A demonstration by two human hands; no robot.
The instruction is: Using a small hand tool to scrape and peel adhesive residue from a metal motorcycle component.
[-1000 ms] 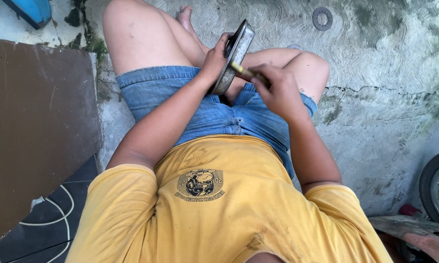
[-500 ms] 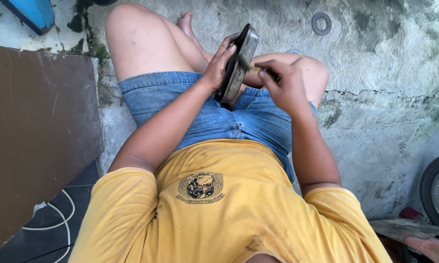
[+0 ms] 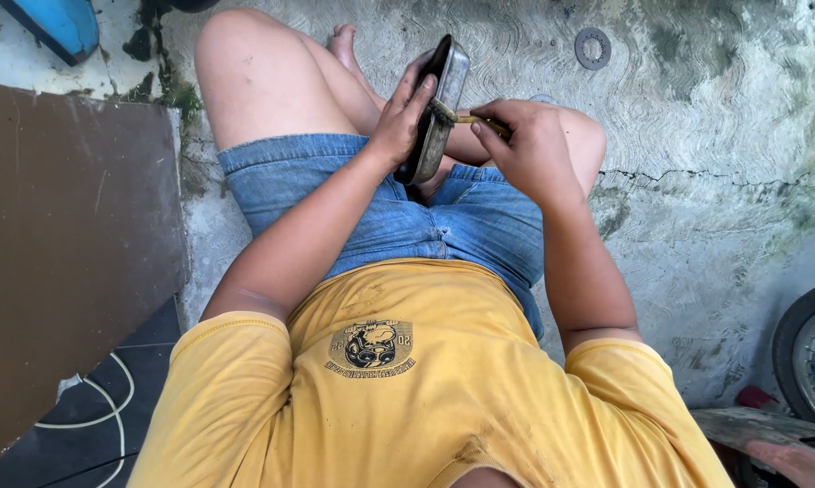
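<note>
A: Head view is looking down on a seated person in a yellow shirt [image 3: 407,398] and denim shorts [image 3: 380,203]. What are the hands doing?

B: The left hand [image 3: 400,117] is gripping a flat metal part [image 3: 439,108], dark on one face and silvery along the rim, and is holding it upright on edge over the lap. Fingers are wrapping its near edge.

A: And the other one?

B: The right hand [image 3: 529,145] is pinching a small brush [image 3: 462,117] with a yellowish handle; its bristle end is touching the rim of the metal part, just beside the left fingertips.

A: What is lying around them?

B: To the left of the left hand a brown board [image 3: 64,253] is lying on the concrete floor [image 3: 697,208], with a white cable [image 3: 91,407] at its near corner. Beyond the right hand a small metal ring [image 3: 593,47] is sitting on the floor, well apart. Far to the right, a tyre [image 3: 800,361] is showing at the edge. Beyond the board, a blue object [image 3: 55,23] is peeking in.
</note>
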